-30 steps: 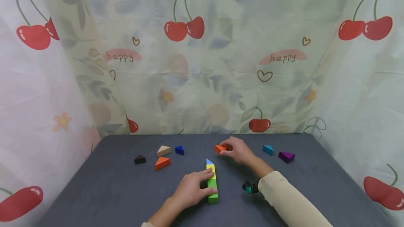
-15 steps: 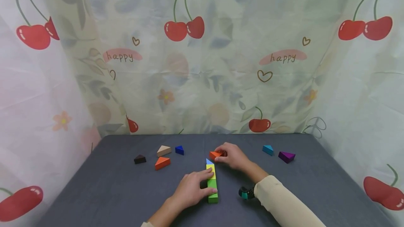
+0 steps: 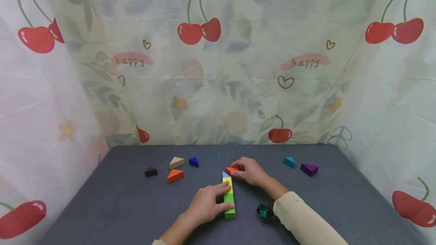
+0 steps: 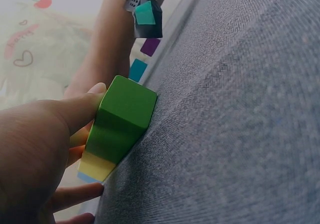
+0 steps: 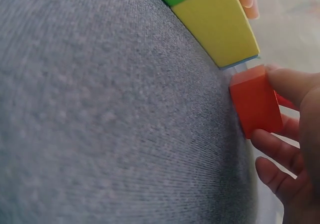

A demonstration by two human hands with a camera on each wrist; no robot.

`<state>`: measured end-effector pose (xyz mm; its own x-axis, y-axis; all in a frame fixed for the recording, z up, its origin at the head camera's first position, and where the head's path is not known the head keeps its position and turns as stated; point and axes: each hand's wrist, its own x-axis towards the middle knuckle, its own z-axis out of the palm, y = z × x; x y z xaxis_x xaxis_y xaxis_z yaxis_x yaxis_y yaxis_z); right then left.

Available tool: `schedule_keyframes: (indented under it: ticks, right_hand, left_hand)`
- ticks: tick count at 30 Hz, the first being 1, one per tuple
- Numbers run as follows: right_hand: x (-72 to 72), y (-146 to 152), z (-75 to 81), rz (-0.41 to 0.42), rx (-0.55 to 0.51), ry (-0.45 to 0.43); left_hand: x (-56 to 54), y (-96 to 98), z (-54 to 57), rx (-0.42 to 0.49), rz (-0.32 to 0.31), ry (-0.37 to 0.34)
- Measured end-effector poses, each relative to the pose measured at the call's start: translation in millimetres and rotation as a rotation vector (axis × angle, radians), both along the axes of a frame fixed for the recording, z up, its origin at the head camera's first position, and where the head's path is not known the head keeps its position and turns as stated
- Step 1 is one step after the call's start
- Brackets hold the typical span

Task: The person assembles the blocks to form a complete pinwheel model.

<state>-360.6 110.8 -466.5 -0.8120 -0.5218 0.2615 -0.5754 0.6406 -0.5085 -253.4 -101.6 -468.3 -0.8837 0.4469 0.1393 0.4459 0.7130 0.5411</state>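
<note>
On the bench (image 3: pixel 102 207), left side: the black block (image 3: pixel 151 172), loose orange block (image 3: pixel 175 176), beige block (image 3: pixel 176 163) and dark blue block (image 3: pixel 193 162) lie loose, presumably parked within reach but outside the working line.

Next, my left hand (image 3: pixel 206 202): fingers extended and unclenched, thumb on the green block (image 3: pixel 229 198), a fingertip on the yellow block (image 5: pixel 217 26). This light pressure presumably prevents the row from shifting. The row ends forward in a pointed light blue block (image 3: pixel 225 175).

My right hand (image 3: pixel 253 171) pinches the held orange block (image 5: pixel 255 101), thumb at its near end, fingers at the far end, just beside the row's tip (whether the faces touch, I cannot tell). This grip leaves its left part uncovered, probably for alignment.

Far right: the teal block (image 3: pixel 289 162) and purple block (image 3: pixel 309 169) lie near each other, ungripped.
</note>
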Motion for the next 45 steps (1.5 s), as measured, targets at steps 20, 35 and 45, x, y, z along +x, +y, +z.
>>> schedule_keyframes:
  ticks: [20, 35, 45]
  right_hand:
    - [3.5, -4.9, -3.3, 0.014, -0.096, -0.014]
    - [7.7, -4.5, -5.5, 0.019, -0.098, -0.009]
    - [8.7, -1.7, -1.6, -0.005, -0.133, -0.044]
  left_hand:
    - [3.0, 0.5, 3.0, 0.002, -0.003, -0.005]
    - [2.4, 0.8, 2.3, -0.008, 0.002, -0.007]
    - [3.1, 1.4, 3.2, -0.017, 0.013, -0.004]
